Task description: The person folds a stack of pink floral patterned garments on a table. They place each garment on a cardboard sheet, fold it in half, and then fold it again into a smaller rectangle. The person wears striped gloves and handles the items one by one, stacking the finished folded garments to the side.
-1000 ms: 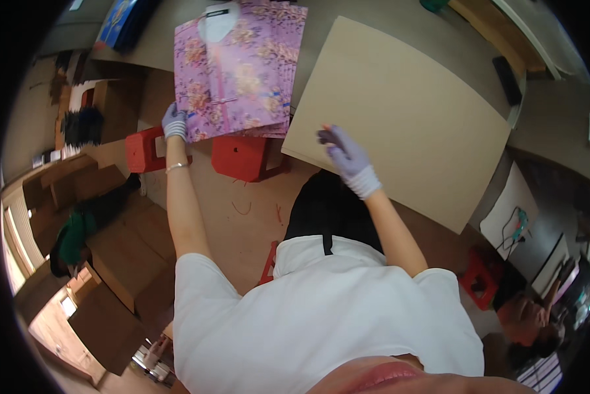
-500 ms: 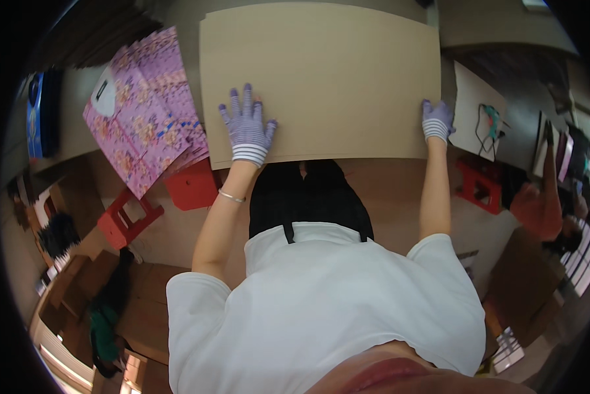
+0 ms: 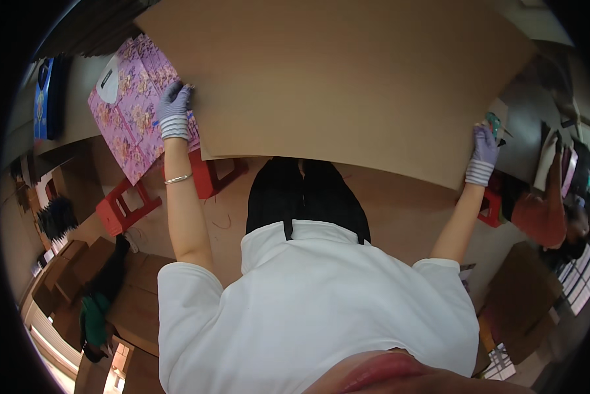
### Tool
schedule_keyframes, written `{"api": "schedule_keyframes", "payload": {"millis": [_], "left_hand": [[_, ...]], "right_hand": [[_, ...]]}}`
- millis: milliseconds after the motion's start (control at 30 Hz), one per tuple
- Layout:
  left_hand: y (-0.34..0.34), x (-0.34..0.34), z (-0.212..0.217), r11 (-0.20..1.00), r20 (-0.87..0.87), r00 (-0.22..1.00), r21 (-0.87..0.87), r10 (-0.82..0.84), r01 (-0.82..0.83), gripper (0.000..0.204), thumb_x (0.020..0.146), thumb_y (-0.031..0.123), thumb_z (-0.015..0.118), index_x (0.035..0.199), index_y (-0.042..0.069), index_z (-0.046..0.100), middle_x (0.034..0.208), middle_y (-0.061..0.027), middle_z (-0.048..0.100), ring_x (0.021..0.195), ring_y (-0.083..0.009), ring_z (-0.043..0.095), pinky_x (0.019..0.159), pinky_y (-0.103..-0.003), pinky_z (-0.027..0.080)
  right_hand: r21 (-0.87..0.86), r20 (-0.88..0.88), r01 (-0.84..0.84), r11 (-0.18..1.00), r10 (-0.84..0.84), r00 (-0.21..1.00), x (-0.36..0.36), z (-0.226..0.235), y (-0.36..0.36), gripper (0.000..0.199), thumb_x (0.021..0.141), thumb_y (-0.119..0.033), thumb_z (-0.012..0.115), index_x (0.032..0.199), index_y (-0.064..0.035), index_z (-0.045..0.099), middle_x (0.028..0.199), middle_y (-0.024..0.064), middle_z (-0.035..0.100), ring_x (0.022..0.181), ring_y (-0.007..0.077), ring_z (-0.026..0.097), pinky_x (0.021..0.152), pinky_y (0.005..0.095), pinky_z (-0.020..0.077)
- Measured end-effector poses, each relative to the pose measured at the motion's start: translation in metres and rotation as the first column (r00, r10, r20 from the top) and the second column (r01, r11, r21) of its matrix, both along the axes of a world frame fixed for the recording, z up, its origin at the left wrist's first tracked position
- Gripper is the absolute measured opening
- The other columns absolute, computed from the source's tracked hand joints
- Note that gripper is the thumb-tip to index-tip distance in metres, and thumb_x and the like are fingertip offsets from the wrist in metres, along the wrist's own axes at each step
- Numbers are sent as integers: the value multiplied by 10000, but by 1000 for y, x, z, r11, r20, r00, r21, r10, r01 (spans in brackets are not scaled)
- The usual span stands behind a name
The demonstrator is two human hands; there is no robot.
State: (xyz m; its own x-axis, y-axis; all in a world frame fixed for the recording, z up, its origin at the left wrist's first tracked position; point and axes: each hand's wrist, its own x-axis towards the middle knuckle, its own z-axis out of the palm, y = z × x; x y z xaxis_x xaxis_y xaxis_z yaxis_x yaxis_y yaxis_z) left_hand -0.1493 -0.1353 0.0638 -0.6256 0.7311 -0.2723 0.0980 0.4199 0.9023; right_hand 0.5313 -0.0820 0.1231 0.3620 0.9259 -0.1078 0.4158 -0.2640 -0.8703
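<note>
A large brown cardboard sheet (image 3: 347, 79) is raised in front of me, looming big and slightly tilted across the top of the view. My left hand (image 3: 175, 105), in a purple-and-white striped glove, is closed on its left edge. In a matching glove, my right hand (image 3: 484, 146) grips the right edge, lower on the sheet. Parts of the fingers on both hands are hidden by the cardboard. Whatever lies beneath the sheet cannot be seen.
Left of the sheet lies a fanned stack of pink floral pieces (image 3: 127, 98), with a blue item (image 3: 44, 98) beyond. Red stools (image 3: 121, 207) stand below. A teal-handled tool (image 3: 493, 123) is close to my right hand. People work at right (image 3: 538, 213) and lower left (image 3: 95, 318).
The cardboard sheet has come up off the surface toward me. My left hand, earlier spread flat on it, has moved left to its edge; my right hand has shifted outward with it.
</note>
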Motion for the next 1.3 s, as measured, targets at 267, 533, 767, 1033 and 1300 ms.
{"api": "schedule_keyframes", "payload": {"millis": [267, 533, 767, 1033, 1300], "left_hand": [[-7, 97, 86, 969, -598, 775, -18, -206, 245, 243, 890, 171, 695, 1080, 19, 699, 977, -120, 710, 814, -209, 669, 793, -295, 539], [18, 239, 12, 787, -810, 301, -285, -503, 547, 415, 803, 340, 688, 1190, 191, 665, 1474, -141, 455, 1381, -495, 318, 1070, -706, 238], [4, 187, -6, 784, -552, 733, 209, -398, 584, 670, 910, 412, 592, 1472, 92, 416, 1580, -149, 302, 1462, -399, 240, 1167, -576, 203], [3, 204, -26, 799, -712, 501, -141, -492, 584, 740, 868, 358, 605, 1494, 54, 356, 1602, -199, 209, 1482, -431, 148, 1158, -613, 187], [8, 188, -34, 791, -655, 642, 111, -397, 602, 645, 943, 391, 537, 1476, 51, 405, 1592, -173, 260, 1466, -413, 210, 1183, -526, 188]], "right_hand": [[-44, 517, -370, 928, 338, 787, -124, 32, 12, 456, 901, -105, 609, 1354, -93, 558, 1232, 163, 658, 983, 236, 682, 871, 298, 526], [-72, 775, -659, 749, 458, 436, -283, -50, -8, 408, 884, -320, 582, 1243, -125, 587, 1463, 132, 474, 1349, 355, 429, 1090, 635, 258], [310, 463, -494, 812, 325, 825, -226, -71, 4, 468, 911, -238, 554, 1344, -62, 530, 1361, 143, 551, 1289, 304, 499, 1071, 500, 362], [-68, 775, -623, 780, 434, 459, -245, -62, 3, 515, 955, -282, 542, 1412, -55, 470, 1489, 123, 430, 1346, 292, 431, 1081, 433, 372], [100, -250, -362, 927, 376, 892, -216, -73, 9, 725, 901, -516, 568, 1450, -60, 438, 1503, 128, 428, 1318, 326, 465, 1081, 462, 367]]}}
